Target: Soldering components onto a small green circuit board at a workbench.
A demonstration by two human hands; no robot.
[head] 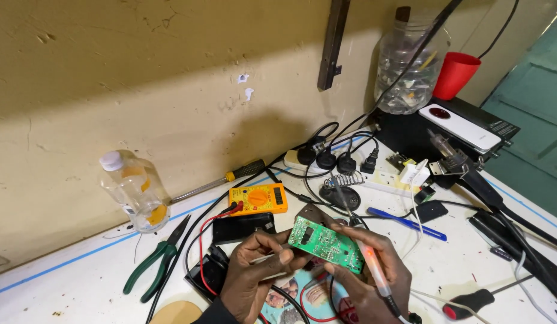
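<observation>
Over the bench | left hand (254, 273) pinching green circuit board (326, 243) by edges, light, fragile | right hand (374, 270) gripping soldering iron (371, 264)

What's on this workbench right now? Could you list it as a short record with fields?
Setting: white workbench against a tan wall
Left hand: grips the green circuit board
Right hand: holds a soldering iron at the board's far end
Behind the hands: yellow multimeter, power strip
Left side: green-handled pliers, clear plastic bottle
Back right: red cup
</observation>
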